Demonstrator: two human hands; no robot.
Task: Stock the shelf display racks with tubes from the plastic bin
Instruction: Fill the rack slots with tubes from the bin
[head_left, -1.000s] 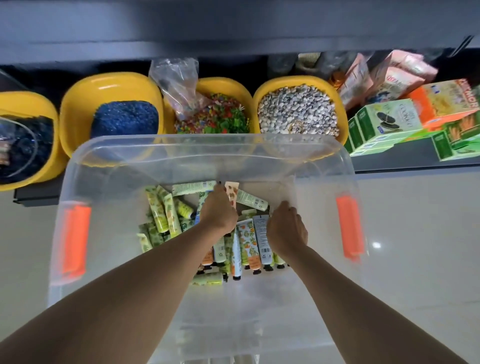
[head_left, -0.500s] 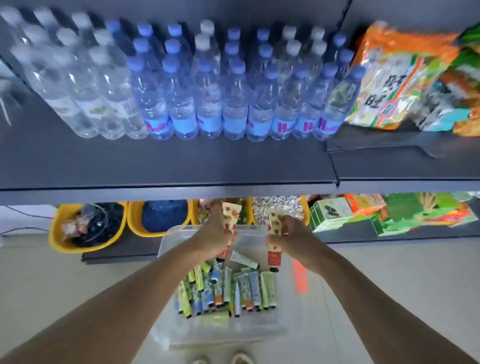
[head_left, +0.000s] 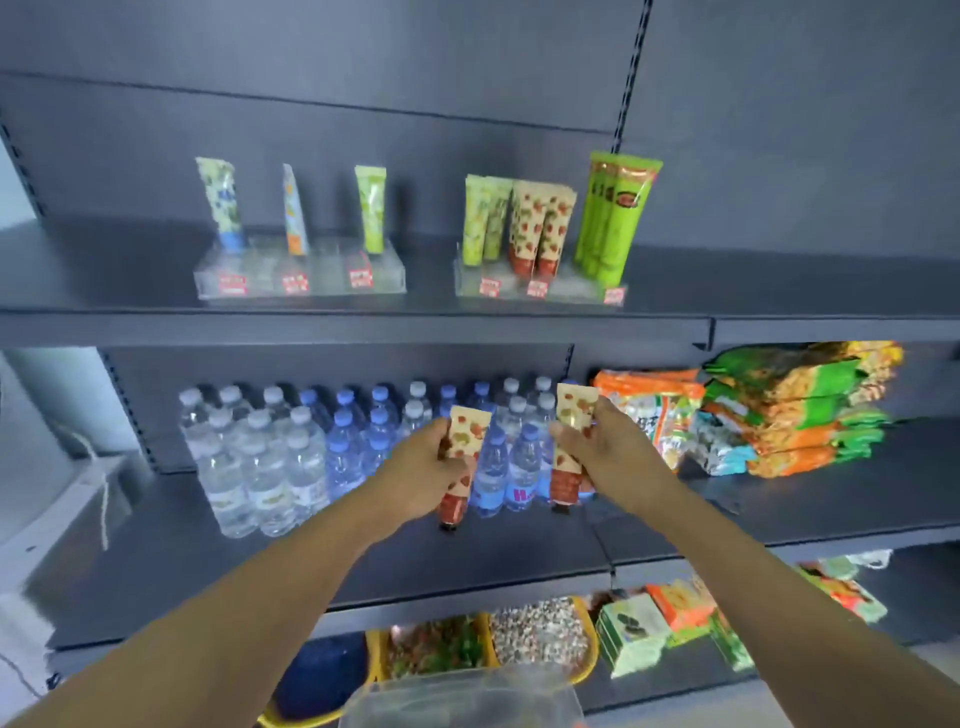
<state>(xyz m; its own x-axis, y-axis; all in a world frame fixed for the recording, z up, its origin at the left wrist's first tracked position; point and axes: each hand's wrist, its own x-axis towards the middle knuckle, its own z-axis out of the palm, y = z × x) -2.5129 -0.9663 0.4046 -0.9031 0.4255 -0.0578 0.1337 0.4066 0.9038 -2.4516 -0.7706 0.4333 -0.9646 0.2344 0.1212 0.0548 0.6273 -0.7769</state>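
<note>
My left hand (head_left: 418, 475) grips a cream tube with a red fruit pattern (head_left: 462, 457), upright, cap down. A second tube of the same kind (head_left: 571, 431) is held upright in my right hand (head_left: 605, 449). Both hands are raised in front of the water-bottle shelf. On the shelf above stand two clear display racks: the left rack (head_left: 301, 270) holds three single tubes, the right rack (head_left: 535, 283) holds green, red-fruit and tall lime tubes. Only the rim of the plastic bin (head_left: 462, 696) shows at the bottom edge.
Rows of water bottles (head_left: 291, 457) fill the middle shelf behind my hands, with snack bags (head_left: 779, 410) stacked to the right. Yellow bowls of pebbles (head_left: 540, 634) and green boxes (head_left: 631, 642) sit on the lowest shelf.
Both hands lifted a red-fruit tube each out of the bin and rose to the height of the bottle shelf. My view tilted up from the bin to the upper shelf racks.
</note>
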